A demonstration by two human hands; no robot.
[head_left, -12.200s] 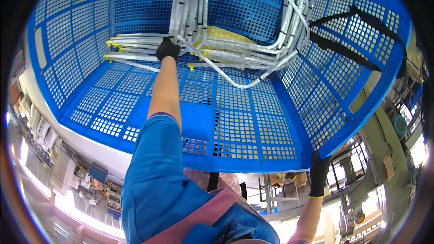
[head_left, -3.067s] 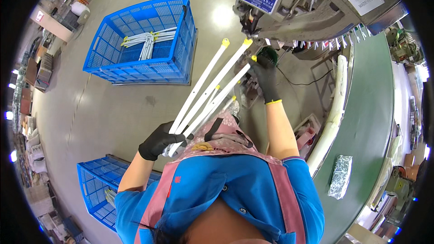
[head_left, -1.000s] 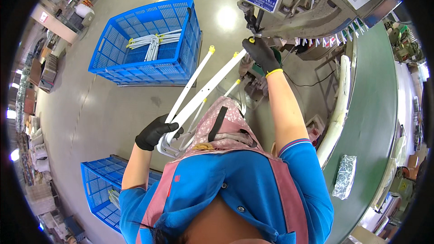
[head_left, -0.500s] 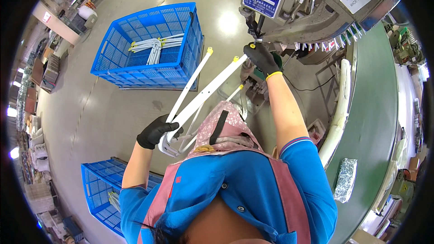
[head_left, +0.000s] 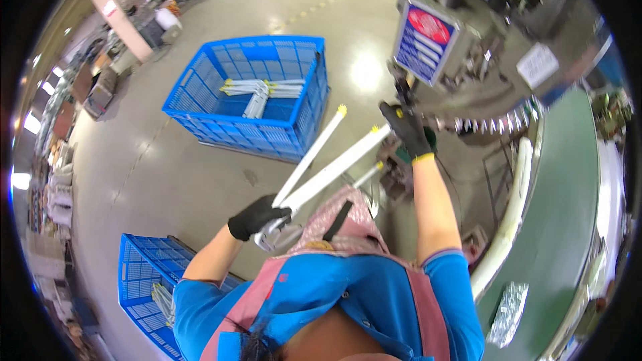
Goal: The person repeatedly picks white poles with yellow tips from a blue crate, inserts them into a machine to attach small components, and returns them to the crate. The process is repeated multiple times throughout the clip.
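Where the view was examined from its left side, a low blue crate (head_left: 131, 287) stood at the lower edge, partly hidden by the person's arm, with pale tubing (head_left: 161, 304) lying inside it. Farther up, a larger blue crate (head_left: 234, 132) rested on the grey floor (head_left: 194, 187); within it, a stack of white rods (head_left: 257, 98) with yellow ends lay crosswise on the crate's bottom. Just below that crate in view, the left hand (head_left: 259, 217), in a black glove, had its fingers wrapped around the bent lower part of the white tubes (head_left: 334, 168). These slanted up and to the right, in front of the pink apron (head_left: 341, 230), their yellow tips (head_left: 342, 110) spread apart. At the upper end of one tube, the right hand (head_left: 409, 131), also gloved in black, had its fingers closed about the tip, directly below the head of a grey machine (head_left: 481, 87); whether tip and machine touched could not be determined. Beyond the right forearm, a long white padded roll (head_left: 513, 214) ran along the edge of a green surface (head_left: 565, 187), on which a shiny packet (head_left: 508, 314) lay.
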